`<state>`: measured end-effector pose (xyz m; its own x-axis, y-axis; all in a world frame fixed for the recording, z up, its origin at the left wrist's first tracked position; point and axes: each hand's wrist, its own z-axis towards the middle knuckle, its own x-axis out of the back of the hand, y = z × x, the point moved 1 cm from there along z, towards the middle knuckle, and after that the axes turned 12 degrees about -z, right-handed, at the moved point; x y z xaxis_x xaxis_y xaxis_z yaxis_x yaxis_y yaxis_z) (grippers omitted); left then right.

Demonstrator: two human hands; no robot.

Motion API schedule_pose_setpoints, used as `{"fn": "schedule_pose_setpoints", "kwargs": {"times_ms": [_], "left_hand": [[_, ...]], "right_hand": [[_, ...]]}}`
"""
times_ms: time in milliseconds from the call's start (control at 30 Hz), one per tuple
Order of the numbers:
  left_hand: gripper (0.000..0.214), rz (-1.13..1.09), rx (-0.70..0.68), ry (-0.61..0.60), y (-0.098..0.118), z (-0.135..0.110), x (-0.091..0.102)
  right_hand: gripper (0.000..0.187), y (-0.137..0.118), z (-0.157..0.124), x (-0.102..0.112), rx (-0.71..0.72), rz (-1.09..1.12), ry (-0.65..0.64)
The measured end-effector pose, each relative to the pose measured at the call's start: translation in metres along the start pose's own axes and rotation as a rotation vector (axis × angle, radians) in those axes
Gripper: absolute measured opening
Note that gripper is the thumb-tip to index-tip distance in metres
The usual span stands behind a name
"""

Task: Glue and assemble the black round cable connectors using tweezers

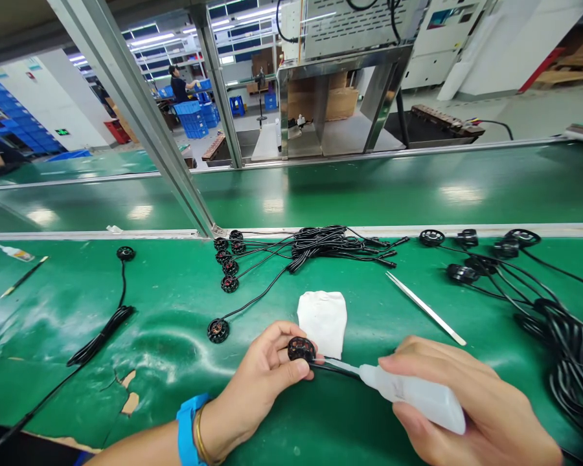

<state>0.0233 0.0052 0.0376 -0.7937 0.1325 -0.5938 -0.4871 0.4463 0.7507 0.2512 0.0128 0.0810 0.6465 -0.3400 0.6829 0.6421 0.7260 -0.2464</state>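
My left hand pinches a small round black motor between thumb and fingers, just above the green mat. My right hand is wrapped round a white squeeze bottle whose thin nozzle points at the motor. A folded white cloth lies just behind the motor. Another black motor with its cable rests on the mat to the left of my hands.
A row of several black motors with bundled cables lies at the mat's far edge. More motors and cables sit right. Metal tweezers lie right of the cloth. A lone motor with cable lies left. Conveyor belt behind.
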Motion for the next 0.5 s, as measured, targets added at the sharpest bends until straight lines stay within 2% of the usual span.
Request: {"fn": "schedule_pose_setpoints", "kwargs": {"times_ms": [333,433,500], "left_hand": [[0.026,0.020,0.011,-0.002,0.000,0.000,-0.001],[0.026,0.020,0.011,-0.003,0.000,0.000,-0.001],[0.026,0.018,0.013,-0.006,0.000,0.000,-0.001]], "right_hand": [[0.010,-0.003,0.005,0.008,0.053,-0.020,0.008],[0.009,-0.001,0.000,0.010,-0.015,0.048,0.040],[0.008,0.002,-0.005,0.012,-0.125,0.049,0.065]]}}
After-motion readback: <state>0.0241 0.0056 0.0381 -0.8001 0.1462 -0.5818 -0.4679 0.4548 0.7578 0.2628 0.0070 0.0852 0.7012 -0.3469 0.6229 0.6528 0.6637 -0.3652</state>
